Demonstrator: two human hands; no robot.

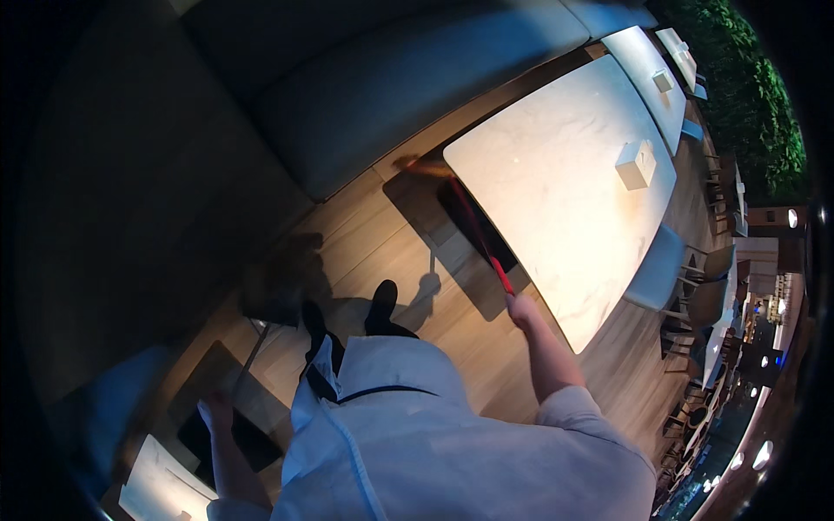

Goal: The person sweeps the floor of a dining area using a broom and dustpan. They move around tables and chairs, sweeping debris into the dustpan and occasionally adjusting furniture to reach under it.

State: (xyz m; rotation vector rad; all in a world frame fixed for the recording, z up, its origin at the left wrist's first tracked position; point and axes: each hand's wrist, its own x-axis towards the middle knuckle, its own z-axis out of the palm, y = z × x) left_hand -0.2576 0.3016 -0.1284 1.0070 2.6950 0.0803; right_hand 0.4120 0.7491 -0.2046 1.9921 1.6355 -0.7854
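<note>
My right hand [519,306] is closed around the red handle of a broom [476,227]. The handle runs up and left under the edge of a white marble table [556,200], and the blurred orange bristles lie on the wooden floor [382,252] beside the table's corner. My left hand [217,412] is low on the left and grips the thin metal handle of a dark dustpan [269,300] that stands on the floor. My black shoes [347,314] show between the two hands, below my white coat.
A long grey bench seat [400,87] runs along the wall behind the table. A small white box [635,164] stands on the marble top. More tables [647,69] and chairs [695,295] line the right side. Another white tabletop [161,486] sits at lower left.
</note>
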